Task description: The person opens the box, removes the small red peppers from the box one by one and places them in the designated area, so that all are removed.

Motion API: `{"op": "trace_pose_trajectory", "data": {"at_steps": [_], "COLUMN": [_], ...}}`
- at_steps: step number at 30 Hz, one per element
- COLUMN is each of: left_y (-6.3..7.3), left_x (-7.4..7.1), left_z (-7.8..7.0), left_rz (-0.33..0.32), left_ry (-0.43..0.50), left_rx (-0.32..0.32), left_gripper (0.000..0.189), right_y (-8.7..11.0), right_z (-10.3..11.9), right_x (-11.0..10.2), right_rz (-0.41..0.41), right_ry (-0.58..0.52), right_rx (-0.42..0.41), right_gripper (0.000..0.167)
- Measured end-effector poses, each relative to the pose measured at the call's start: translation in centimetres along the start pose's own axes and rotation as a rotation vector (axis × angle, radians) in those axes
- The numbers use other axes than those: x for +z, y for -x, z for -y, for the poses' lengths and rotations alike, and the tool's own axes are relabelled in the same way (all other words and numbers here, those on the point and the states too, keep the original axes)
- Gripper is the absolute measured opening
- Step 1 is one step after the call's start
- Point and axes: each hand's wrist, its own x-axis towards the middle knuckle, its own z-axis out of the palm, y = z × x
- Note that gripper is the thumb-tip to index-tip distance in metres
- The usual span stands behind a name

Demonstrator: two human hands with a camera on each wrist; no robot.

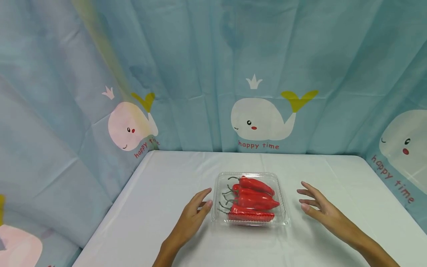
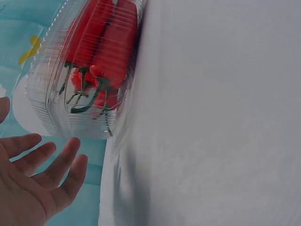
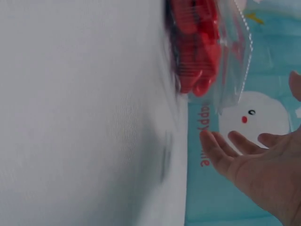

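Note:
A clear plastic clamshell box sits on the white table with several red peppers inside, their green stems pointing left. The lid looks closed over them. My left hand is beside the box's left side, fingers spread and loosely bent, holding nothing. In the left wrist view, a small gap separates its fingertips from the box. On the other side, my right hand hovers to the right of the box, farther off, with relaxed fingers and nothing in them. The right wrist view shows this hand apart from the box too.
A white cloth covers the table. Blue curtains printed with white whales hang behind the table and along its left and right sides.

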Motion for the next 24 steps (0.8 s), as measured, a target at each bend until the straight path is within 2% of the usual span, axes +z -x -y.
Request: {"op": "trace_pose_trajectory", "data": {"at_steps": [6,14,18,24], "left_y": [0.2,0.2,0.2,0.3], "left_x": [0.4,0.4,0.5,0.5], "left_z": [0.3,0.8,0.9,0.9], "left_rz": [0.018,0.002,0.001,0.007], "left_ry": [0.009,0.088,0.114,0.099], "left_rx": [0.014,0.003,0.000,0.015], "left_gripper": [0.056,0.052,0.049,0.044], "right_y": [0.5,1.0,1.1,1.5], "right_z": [0.1,0.8,1.1,0.7], "right_x": [1.2,1.8,2.1,2.6], "right_rz": [0.009,0.080,0.089,0.104], "right_ry": [-0.101,-0.268,-0.315,-0.408], "right_rx": [0.020,0.147,0.204,0.168], "right_gripper": [0.071,0.071,0.069,0.064]}}
